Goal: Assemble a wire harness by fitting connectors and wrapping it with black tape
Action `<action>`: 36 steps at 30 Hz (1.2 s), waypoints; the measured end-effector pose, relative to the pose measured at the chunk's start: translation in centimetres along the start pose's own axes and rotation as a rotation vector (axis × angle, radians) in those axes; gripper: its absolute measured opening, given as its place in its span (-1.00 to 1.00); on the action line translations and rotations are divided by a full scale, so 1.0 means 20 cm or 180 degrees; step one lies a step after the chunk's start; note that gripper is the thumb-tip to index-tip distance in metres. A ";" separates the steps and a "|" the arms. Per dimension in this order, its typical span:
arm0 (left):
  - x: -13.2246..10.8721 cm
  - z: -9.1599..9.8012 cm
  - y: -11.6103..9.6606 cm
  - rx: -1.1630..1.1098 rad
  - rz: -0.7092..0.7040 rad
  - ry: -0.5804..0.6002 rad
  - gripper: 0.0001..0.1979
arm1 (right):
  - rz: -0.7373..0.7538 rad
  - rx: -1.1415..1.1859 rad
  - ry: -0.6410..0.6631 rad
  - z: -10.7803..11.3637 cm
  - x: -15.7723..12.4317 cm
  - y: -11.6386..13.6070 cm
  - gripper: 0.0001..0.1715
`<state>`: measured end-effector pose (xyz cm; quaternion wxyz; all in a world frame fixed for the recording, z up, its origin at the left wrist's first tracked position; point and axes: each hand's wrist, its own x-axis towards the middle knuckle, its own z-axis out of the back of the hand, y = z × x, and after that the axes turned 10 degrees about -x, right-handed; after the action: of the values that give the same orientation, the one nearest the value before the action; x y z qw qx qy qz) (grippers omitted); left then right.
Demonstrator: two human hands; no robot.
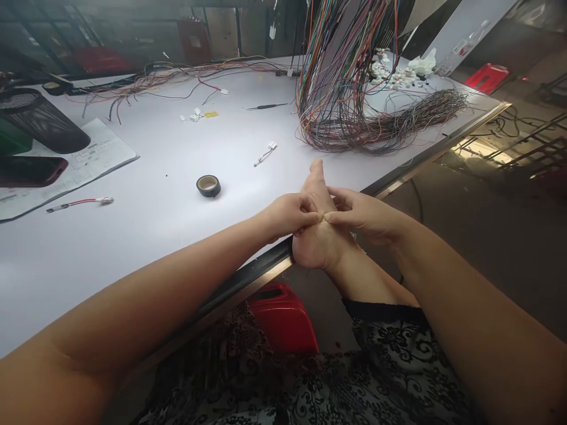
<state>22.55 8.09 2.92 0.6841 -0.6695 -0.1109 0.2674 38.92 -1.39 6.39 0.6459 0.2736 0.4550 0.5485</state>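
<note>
A bare foot (314, 245) is propped on the table's front edge, toes toward the wire bundle, its lower leg coming out of a dark patterned garment (390, 336). On the side of the foot, my left hand (295, 213) has its fingers curled, with thumb and fingertip pressed to the skin. My right hand (365, 215) grips the foot from the other side, its thumb almost meeting the left one. Whether something tiny lies between the thumb tips cannot be made out.
On the white table (172, 236) lie a roll of black tape (208, 186), a short wired connector (266, 153), a dark thin tool (267, 107) and a large wire bundle (341, 130). A phone (33, 171) rests on papers at left. Below is a red stool (283, 319).
</note>
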 end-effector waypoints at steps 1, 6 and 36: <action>-0.02 -0.02 0.02 0.0210 -0.0240 -0.0156 -0.92 | 0.0033 0.0119 0.0060 0.00 -0.01 -0.02 -0.27; -0.10 -0.09 0.08 0.1158 -0.1224 -0.0641 -0.74 | 0.0179 0.0512 0.0119 0.00 -0.05 -0.10 -0.23; -0.22 -0.17 0.15 0.3502 -0.2420 -0.0208 -0.57 | 0.0363 0.0672 0.0060 -0.03 -0.05 -0.15 -0.26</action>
<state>19.95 2.74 0.64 0.9687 -0.1290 -0.2072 0.0455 39.74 -3.24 3.92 0.5770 0.3604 0.5000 0.5359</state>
